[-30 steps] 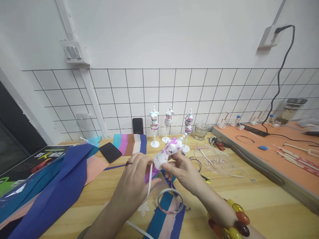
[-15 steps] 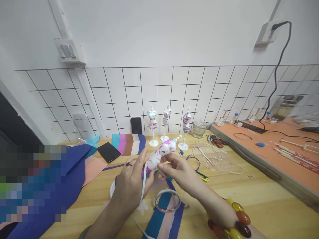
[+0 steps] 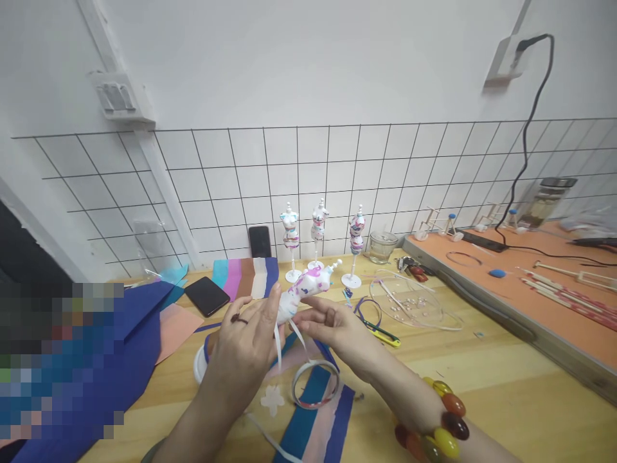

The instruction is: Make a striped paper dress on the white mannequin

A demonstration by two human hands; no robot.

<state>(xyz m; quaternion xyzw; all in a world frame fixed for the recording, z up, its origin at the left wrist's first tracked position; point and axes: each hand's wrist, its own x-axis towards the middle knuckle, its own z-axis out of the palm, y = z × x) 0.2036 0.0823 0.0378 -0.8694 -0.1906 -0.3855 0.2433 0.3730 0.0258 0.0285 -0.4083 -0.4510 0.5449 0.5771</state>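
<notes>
A blue sheet lies at the far left of the table, with a pink sheet beside it. Next come a flat phone, a striped sheet and a second phone upright against the wall.

The left hand, back to the camera and wearing a ring, has its fingers closed about the lower end of a mannequin, held tilted above the table with its neck pointing up and rightward. A white strip hangs below it, between the hands. Behind, three mannequins stand upright on white stands; below, a roll lies on another striped sheet.

The right hand has narrowed fingers at the mannequin's lower end; whether they pinch it or the strip, I cannot tell. A bead bracelet circles its forearm.

Farther right lie a yellow knife, a glass, beads, keys and an orange board bearing sticks.
</notes>
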